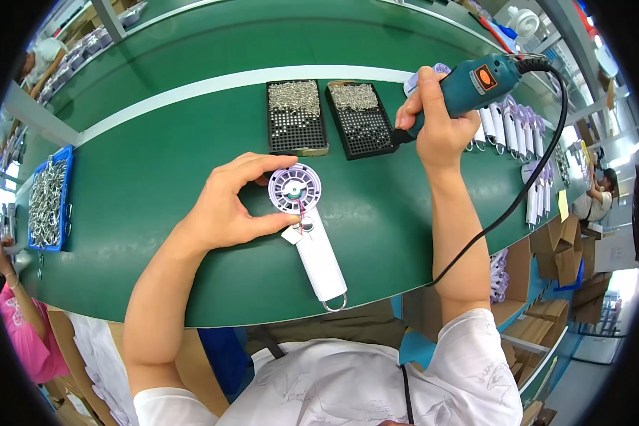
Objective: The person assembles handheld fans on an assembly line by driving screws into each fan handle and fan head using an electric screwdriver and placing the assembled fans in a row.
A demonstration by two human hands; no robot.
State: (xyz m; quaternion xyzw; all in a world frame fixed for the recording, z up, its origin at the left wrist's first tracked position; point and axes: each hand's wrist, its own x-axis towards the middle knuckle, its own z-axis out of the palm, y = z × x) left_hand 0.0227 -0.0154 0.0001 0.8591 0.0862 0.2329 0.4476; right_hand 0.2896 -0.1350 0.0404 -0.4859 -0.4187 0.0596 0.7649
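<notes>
My left hand [224,206] holds a small handheld fan [321,263], thumb and fingers around its round lilac head. The fan lies on the green table, white handle toward me with a metal loop at its end. Thin wires and a small white piece show where head and handle meet. My right hand [440,128] is wrapped round a teal electric screwdriver [481,79], tilted down to the left. Its dark tip is by the right edge of a black screw tray [366,138]; whether they touch I cannot tell. A second screw tray [297,131] lies left of it.
A blue bin [67,192] of metal clips stands at the far left. More white-handled fans [511,131] lie in rows at the right. The screwdriver's black cord [539,170] loops down past my right forearm. Cardboard boxes [557,248] stand beyond the table; a person in pink [25,326] is at left.
</notes>
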